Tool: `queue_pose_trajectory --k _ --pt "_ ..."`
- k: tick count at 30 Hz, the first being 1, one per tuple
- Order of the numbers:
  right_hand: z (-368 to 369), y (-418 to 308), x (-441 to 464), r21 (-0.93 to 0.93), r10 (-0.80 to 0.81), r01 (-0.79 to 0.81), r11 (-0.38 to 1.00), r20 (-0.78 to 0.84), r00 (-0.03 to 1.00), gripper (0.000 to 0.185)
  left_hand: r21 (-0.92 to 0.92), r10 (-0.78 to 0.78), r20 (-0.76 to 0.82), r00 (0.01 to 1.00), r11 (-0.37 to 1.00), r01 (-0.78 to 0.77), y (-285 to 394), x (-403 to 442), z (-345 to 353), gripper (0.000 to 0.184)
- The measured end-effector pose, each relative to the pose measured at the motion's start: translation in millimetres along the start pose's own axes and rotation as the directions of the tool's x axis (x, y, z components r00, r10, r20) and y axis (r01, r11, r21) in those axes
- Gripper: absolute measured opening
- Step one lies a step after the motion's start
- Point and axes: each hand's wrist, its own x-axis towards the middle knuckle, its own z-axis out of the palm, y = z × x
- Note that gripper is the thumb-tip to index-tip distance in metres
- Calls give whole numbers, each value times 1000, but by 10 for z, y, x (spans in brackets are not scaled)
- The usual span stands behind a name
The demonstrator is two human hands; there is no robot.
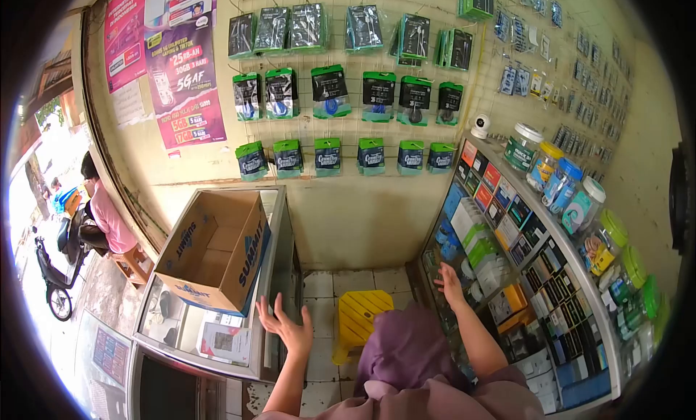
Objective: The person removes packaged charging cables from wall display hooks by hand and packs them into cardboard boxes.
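My left hand (286, 324) is raised with its fingers spread and holds nothing. Just beyond it, an open cardboard box (246, 268) marked SUMMIT stands on a glass display counter (272, 202); its inside looks bare where I can see it. A flat white package (223, 342) lies under the glass near that hand. My right hand (449, 283) is up in front of the right-hand display case (533, 224), fingers apart and nothing in them. Whether it touches the case front I cannot tell.
A yellow plastic stool (360, 315) stands on the tiled floor between the counters. Packaged accessories (330, 90) hang on the wall grid ahead. Several lidded jars (545, 170) and a small white camera (480, 125) line the right case. Outside at left, a person (109, 213) sits near a motorbike (58, 268).
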Motion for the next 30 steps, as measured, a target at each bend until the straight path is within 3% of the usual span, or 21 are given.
queue_pose_trajectory --k 5,10,17,19,20,21,22,24,25,27,30 --pt "137 123 245 101 -124 125 987 -15 992 66 -180 79 69 995 981 -65 294 -18 439 69" --pt "632 -64 853 125 -264 254 959 70 962 59 -164 120 166 979 982 -93 200 102 928 66" --pt "1150 -255 1894 257 -372 340 905 87 924 48 -187 31 278 960 982 22 -87 212 2285 49" --pt "1117 -647 2311 312 -396 370 875 22 918 42 -338 202 198 959 932 -127 265 853 2586 40" --pt "976 -1064 2490 312 -493 490 814 -74 867 42 -436 257 160 953 885 -165 685 1266 2723 34" --pt "848 -1531 2648 302 -581 604 738 -172 796 41 -486 375 118 919 829 -276 1099 1760 2791 33" --pt "712 -1978 2819 301 -570 597 743 -182 801 41 -532 485 68 872 757 -379 1538 2281 2855 33" --pt "362 -2929 3195 220 -667 774 593 -404 626 34 -661 579 -38 815 597 -455 2446 3181 3044 35" --pt "212 -3319 3305 213 -652 762 612 -410 638 34 -671 582 -16 813 596 -440 2821 3547 3103 35" --pt "-102 -4046 3542 223 -629 798 560 -513 585 28 -773 657 -79 750 435 -462 3488 4181 3232 38" --pt "-593 -4735 3683 142 -649 808 572 -523 552 25 -841 680 -44 732 371 -395 4161 4727 3153 40"
